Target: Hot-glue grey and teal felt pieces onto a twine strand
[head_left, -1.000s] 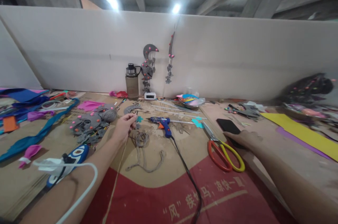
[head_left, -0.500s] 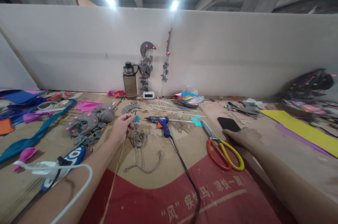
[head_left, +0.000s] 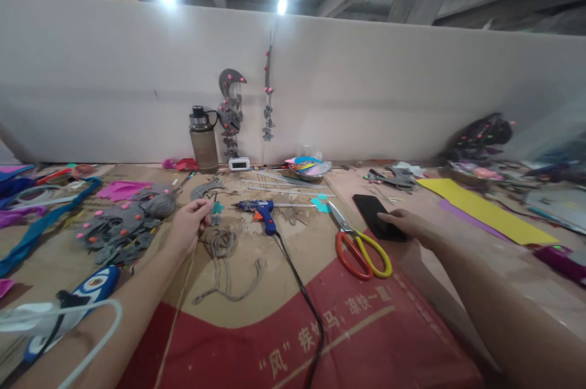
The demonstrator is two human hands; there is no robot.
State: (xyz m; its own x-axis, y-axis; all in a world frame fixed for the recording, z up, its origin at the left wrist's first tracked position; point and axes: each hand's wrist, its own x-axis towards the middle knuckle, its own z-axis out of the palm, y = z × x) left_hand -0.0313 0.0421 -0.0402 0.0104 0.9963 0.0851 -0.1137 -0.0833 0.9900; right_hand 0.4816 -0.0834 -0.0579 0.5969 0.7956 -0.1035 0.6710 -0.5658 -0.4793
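My left hand is closed in a pinch on thin grey cord, which lies loosely coiled below it on the cardboard. A small teal flower, with a grey one below it, shows right at the fingertips; the exact grip is hard to see. My right hand has a finger stretched out onto a black phone lying flat. Beside the phone are scissors with one red and one yellow handle. A blue hot glue gun rests between my hands, its nozzle pointing left towards the teal flower.
The glue gun's black cable runs over the cardboard towards me. Grey pieces with pink balls lie left. At the back stand a bottle and a small clock. Yellow sheet lies right. A blue fish-shaped item lies by my left forearm.
The view has turned to the right, so everything sits further left. My right hand has drawn back to the phone's right side, uncovering more of it. The left hand keeps its pinch.
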